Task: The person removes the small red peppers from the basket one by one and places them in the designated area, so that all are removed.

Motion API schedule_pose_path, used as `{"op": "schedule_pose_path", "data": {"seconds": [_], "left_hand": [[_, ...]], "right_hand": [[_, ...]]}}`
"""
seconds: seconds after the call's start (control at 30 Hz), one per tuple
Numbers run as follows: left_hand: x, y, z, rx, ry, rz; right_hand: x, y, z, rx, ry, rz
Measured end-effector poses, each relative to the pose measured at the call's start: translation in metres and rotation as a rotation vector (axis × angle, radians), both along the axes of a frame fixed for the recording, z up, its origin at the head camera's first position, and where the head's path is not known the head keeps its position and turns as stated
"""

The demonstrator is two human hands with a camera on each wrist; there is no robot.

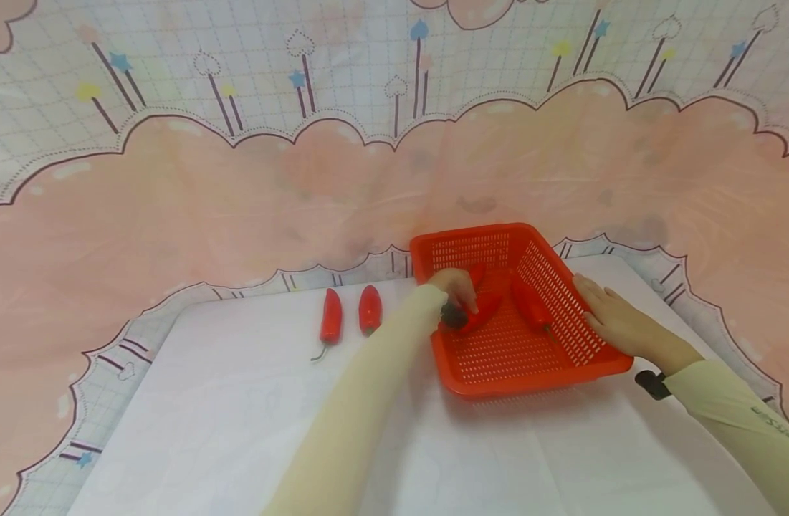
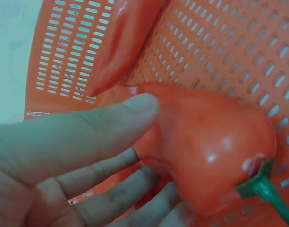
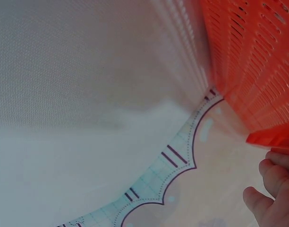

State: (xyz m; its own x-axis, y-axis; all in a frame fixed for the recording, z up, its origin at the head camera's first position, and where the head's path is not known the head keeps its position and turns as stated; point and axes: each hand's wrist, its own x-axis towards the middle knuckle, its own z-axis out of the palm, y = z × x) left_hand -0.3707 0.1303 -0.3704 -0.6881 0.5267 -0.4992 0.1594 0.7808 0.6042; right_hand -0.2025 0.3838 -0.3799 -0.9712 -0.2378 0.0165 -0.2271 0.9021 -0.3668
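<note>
Inside the red basket (image 1: pixel 517 383), my left hand (image 1: pixel 455 287) (image 2: pixel 88 165) holds a red pepper (image 1: pixel 487 309) (image 2: pixel 220 137); the left wrist view shows the thumb over it and the fingers beneath. A second pepper (image 1: pixel 476 274) lies behind that hand, and a third (image 1: pixel 529 302) is near the basket's right wall. With fairly straight fingers, my right hand (image 1: pixel 616 319) (image 3: pixel 276 189) touches the outer right rim of the basket. To the left, two more red peppers (image 1: pixel 331 317) (image 1: pixel 370 309) lie on the white table.
The white table (image 1: pixel 207 416) extends in front and to the left of the basket. Behind it hangs a pink and white patterned cloth (image 1: pixel 304 201), which also shows past the table's left and right edges.
</note>
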Motion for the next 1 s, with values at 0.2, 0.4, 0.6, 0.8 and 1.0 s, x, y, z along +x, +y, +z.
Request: {"op": "schedule_pose_path", "data": {"seconds": [0.2, 0.4, 0.6, 0.8, 1.0], "left_hand": [[-0.0006, 0.0014, -0.0015, -0.017, 0.018, -0.031], [-0.0013, 0.0041, -0.0039, -0.085, 0.042, -0.072], [-0.0028, 0.0039, -0.0054, -0.11, 0.036, -0.12], [-0.001, 0.0045, -0.0043, -0.17, 0.102, -0.176], [0.0005, 0.0031, -0.0029, -0.133, 0.069, -0.14]], "right_hand": [[-0.0001, -0.0011, 0.0019, -0.001, -0.001, 0.0], [-0.001, -0.0009, 0.0012, 0.006, -0.006, -0.003], [-0.0016, -0.0015, 0.0012, 0.017, -0.008, 0.0], [-0.0009, -0.0028, 0.0025, 0.008, -0.02, -0.005], [-0.0002, -0.003, 0.0026, 0.008, -0.011, -0.004]]}}
